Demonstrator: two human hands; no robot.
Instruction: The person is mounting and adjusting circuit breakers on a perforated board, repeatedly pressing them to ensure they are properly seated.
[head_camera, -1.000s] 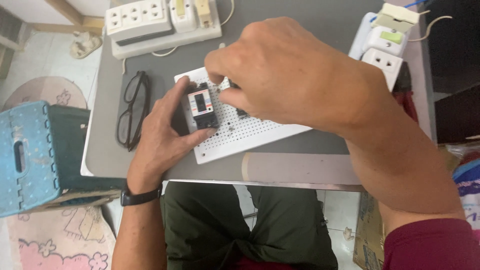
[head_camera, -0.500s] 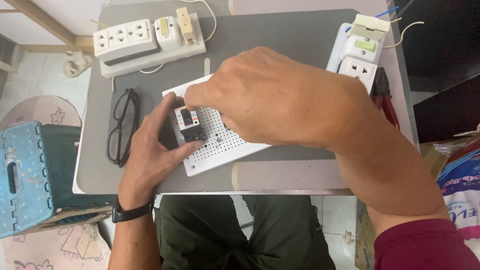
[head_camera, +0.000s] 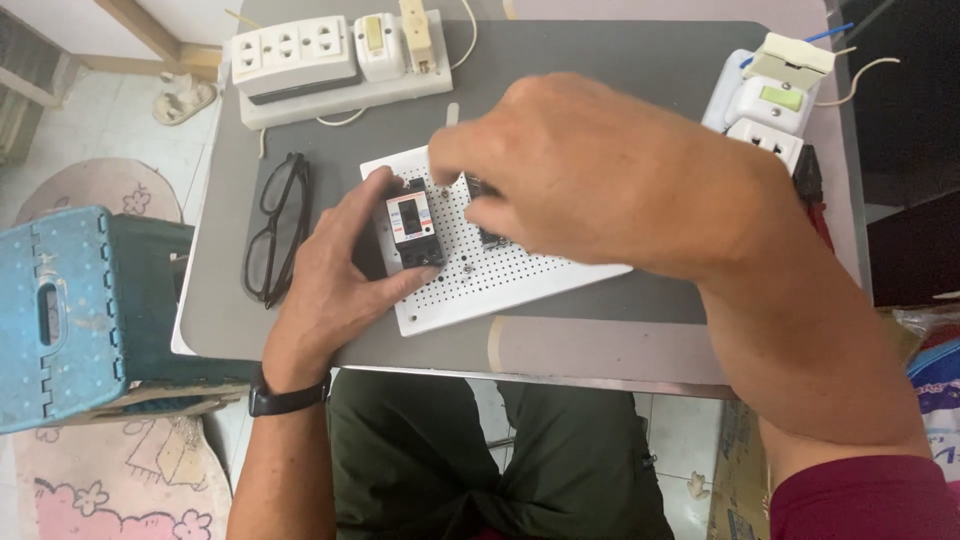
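Perforated board (head_camera: 470, 285): white plastic, matt, evenly punched with small holes. Circuit breaker (head_camera: 414, 229): black moulded plastic, slight sheen, with a glossy paper-like label. Table top (head_camera: 620, 75): grey, smooth, matt, laminate in appearance; edge worn, with a pale taped patch. Socket strip (head_camera: 295, 55): off-white plastic, smooth, faintly glossy, somewhat yellowed. Eyeglasses (head_camera: 278, 225): black glossy plastic frame, clear lenses. Crate (head_camera: 60, 315): blue plastic, scuffed and dusty. Wristwatch strap (head_camera: 285, 400): black, matt, rubber-like. Trousers (head_camera: 480, 460): dark green woven cloth, matt. Sleeve (head_camera: 865, 500): maroon knit cloth.
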